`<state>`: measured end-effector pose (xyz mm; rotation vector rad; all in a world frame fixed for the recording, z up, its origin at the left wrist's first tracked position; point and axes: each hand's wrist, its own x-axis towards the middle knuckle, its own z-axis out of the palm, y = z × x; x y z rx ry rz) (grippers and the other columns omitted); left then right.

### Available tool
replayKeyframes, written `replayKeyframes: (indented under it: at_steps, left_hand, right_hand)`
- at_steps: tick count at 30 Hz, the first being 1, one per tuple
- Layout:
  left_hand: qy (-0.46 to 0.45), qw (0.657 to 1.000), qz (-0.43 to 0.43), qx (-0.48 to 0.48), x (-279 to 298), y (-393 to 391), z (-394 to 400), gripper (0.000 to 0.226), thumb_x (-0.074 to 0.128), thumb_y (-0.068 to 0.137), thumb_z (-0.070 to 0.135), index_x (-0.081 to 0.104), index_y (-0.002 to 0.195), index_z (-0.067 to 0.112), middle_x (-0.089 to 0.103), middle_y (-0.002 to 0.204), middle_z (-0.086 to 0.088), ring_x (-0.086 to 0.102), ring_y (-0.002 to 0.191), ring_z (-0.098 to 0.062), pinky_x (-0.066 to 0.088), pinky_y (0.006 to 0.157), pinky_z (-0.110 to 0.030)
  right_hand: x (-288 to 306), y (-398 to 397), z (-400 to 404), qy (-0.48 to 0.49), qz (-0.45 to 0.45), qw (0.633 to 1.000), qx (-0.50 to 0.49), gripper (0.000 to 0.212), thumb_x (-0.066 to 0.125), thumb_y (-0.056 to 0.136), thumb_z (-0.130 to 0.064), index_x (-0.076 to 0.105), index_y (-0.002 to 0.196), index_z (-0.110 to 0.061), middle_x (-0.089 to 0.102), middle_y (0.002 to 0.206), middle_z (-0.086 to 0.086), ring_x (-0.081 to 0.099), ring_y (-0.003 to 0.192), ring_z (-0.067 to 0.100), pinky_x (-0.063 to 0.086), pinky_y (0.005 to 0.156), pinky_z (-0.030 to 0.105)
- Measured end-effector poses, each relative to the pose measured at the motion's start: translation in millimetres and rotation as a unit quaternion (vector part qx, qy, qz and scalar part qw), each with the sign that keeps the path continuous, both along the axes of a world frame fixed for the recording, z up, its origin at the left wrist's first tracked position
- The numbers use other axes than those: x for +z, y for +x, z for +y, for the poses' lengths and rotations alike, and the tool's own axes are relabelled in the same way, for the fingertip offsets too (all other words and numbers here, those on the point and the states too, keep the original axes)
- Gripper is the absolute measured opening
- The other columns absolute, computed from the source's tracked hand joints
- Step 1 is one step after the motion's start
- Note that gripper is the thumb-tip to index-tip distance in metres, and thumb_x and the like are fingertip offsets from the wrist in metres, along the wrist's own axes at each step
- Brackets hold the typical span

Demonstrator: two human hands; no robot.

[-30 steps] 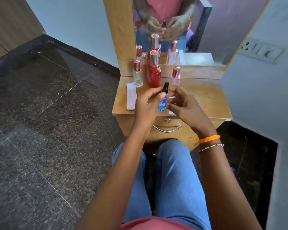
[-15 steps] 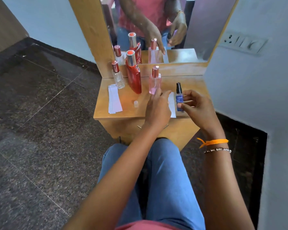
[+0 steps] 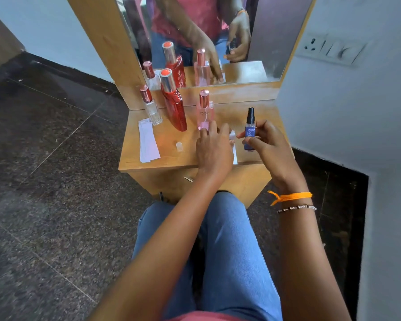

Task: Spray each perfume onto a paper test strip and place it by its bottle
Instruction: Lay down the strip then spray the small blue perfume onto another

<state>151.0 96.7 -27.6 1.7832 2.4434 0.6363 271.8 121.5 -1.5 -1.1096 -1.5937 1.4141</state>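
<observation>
My right hand (image 3: 267, 144) holds a small blue perfume bottle (image 3: 250, 135) with a black sprayer, upright and uncapped, just above the right side of the wooden table (image 3: 167, 156). My left hand (image 3: 214, 148) lies palm down over a white paper test strip (image 3: 234, 156), with the fingers curled onto its far end. Most of the strip is hidden under the hand. A pink bottle (image 3: 204, 112) stands just beyond my left fingers. A tall red bottle (image 3: 174, 105) and a small clear bottle (image 3: 151, 110) stand further left.
A stack of spare paper strips (image 3: 147, 142) lies at the table's left edge. A small clear cap (image 3: 179, 146) sits between the stack and my left hand. A mirror (image 3: 206, 38) rises behind the table and a wall (image 3: 333, 100) stands close on the right.
Both hands held the blue bottle a second ago. My left hand has since let go and dropped onto the strip, the clear cap lies on the table, and my right hand carried the bottle right.
</observation>
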Motion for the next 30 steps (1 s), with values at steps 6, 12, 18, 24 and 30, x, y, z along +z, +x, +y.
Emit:
replayKeyframes:
  at_steps: [6, 12, 18, 24, 30]
  left_hand:
    - [-0.032, 0.999, 0.034, -0.018, -3.6, 0.1, 2.5, 0.041, 0.046, 0.095, 0.024, 0.043, 0.135, 0.018, 0.041, 0.131, -0.011, 0.039, 0.117, -0.031, 0.036, 0.094, -0.037]
    - [0.033, 0.999, -0.016, -0.009, 6.8, 1.6, -2.7, 0.020, 0.051, 0.092, 0.021, 0.060, 0.109, 0.016, 0.057, 0.112, -0.006, 0.047, 0.107, -0.029, 0.035, 0.087, -0.034]
    - [0.064, 0.956, -0.287, 0.019, 21.4, -3.6, -18.4, 0.044, 0.069, 0.077, 0.004, 0.049, 0.114, 0.016, 0.066, 0.081, -0.004, 0.060, 0.083, -0.022, 0.043, 0.067, -0.031]
    - [0.059, 0.892, -0.445, 0.043, 25.6, -21.9, -32.9, 0.023, 0.076, 0.072, 0.009, 0.060, 0.065, 0.024, 0.064, 0.069, 0.006, 0.059, 0.070, -0.012, 0.045, 0.065, -0.023]
    - [0.064, 0.853, -0.517, 0.040, 29.7, -38.5, -46.5, 0.015, 0.072, 0.078, 0.009, 0.068, 0.074, 0.023, 0.066, 0.072, 0.008, 0.061, 0.066, 0.001, 0.050, 0.068, -0.016]
  right_hand:
    - [-1.9, -3.1, -1.0, -0.021, 0.034, 0.999, 0.008, 0.017, 0.049, 0.088, 0.001, 0.052, 0.097, -0.014, 0.068, 0.091, -0.001, 0.062, 0.076, -0.006, 0.048, 0.066, 0.008]
    - [-0.1, -7.9, -1.3, -0.065, 0.064, 0.996, 0.024, 0.020, 0.042, 0.088, 0.003, 0.050, 0.090, -0.015, 0.061, 0.091, 0.011, 0.059, 0.087, 0.017, 0.045, 0.072, 0.023]
    - [8.4, -12.6, -6.8, -0.182, 0.243, 0.952, 0.049, 0.026, 0.026, 0.096, -0.002, 0.051, 0.096, -0.012, 0.043, 0.065, 0.008, 0.045, 0.060, 0.016, 0.041, 0.066, 0.026]
    - [13.3, -14.3, -17.4, -0.167, 0.252, 0.949, 0.087, 0.019, 0.032, 0.099, -0.004, 0.049, 0.101, -0.013, 0.053, 0.070, 0.009, 0.051, 0.056, 0.015, 0.048, 0.070, 0.030]
    - [14.3, -15.3, -22.0, 0.006, 0.077, 0.996, 0.049, 0.017, 0.053, 0.091, -0.001, 0.053, 0.106, -0.011, 0.058, 0.084, 0.007, 0.055, 0.055, 0.010, 0.049, 0.057, 0.020]
